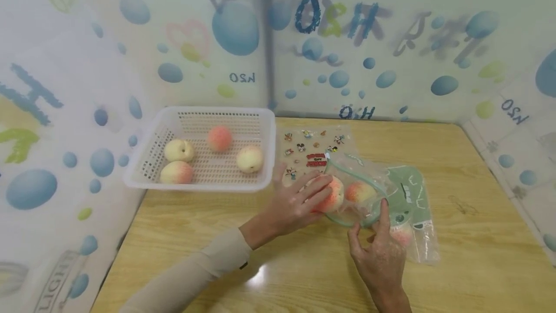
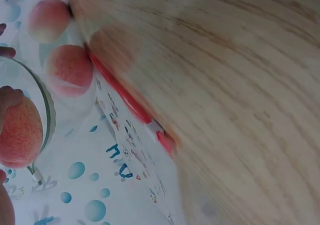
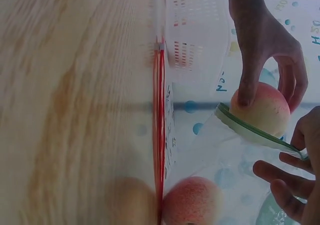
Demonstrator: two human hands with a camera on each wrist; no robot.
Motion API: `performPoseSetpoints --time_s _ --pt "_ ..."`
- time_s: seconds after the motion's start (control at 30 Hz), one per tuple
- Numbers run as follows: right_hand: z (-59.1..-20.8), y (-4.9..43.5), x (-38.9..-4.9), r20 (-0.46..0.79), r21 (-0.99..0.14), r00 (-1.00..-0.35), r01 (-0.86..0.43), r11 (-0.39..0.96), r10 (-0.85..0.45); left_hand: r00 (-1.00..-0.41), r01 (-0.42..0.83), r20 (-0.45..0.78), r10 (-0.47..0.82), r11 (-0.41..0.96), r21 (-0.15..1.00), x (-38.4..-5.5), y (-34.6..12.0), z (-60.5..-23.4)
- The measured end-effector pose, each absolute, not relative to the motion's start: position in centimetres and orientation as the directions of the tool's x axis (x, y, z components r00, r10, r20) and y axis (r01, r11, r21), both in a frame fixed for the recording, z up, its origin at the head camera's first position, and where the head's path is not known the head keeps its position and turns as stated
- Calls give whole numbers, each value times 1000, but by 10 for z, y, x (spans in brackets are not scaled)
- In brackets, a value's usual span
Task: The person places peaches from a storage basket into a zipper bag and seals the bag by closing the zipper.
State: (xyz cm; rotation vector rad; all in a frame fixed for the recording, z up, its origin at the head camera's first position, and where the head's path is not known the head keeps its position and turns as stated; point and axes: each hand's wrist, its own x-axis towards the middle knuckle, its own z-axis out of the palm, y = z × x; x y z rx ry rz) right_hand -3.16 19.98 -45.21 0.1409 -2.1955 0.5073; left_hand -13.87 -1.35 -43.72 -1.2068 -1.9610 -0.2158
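My left hand (image 1: 295, 209) grips a pink-and-yellow peach (image 1: 333, 197) at the mouth of a clear zip bag with a green print (image 1: 410, 185). In the right wrist view, thumb and fingers wrap the peach (image 3: 265, 110) just above the green zip edge (image 3: 255, 130). My right hand (image 1: 382, 257) holds that edge at the bag's right side, index finger along the rim and thumb at the near side. The mouth gapes into a loop. Inside the bag lie a peach (image 1: 360, 191) and another (image 1: 401, 233), the latter partly hidden by my right hand.
To the left stands a white plastic basket (image 1: 200, 187) with several peaches in it, one being a red peach (image 1: 219, 138). A second clear bag with cartoon prints (image 1: 304, 146) and a red zip (image 2: 120, 92) lies flat beside the basket, partly under my left hand. Patterned walls enclose the wooden table (image 1: 469, 235).
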Motion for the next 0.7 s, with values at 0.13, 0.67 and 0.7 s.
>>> performPoseSetpoints --time_s 0.13,0.67,0.7 --pt "-454 199 -34 807 -273 -589 -301 914 47 -216 802 666 714 519 -296 -140 -8 -435" --pt "-452 200 -34 805 -333 -583 -294 896 108 -135 817 810 571 526 -235 -152 -12 -427" --pt "-452 201 -34 802 -339 -588 -297 893 110 -143 819 808 572 527 -228 -152 -13 -427"
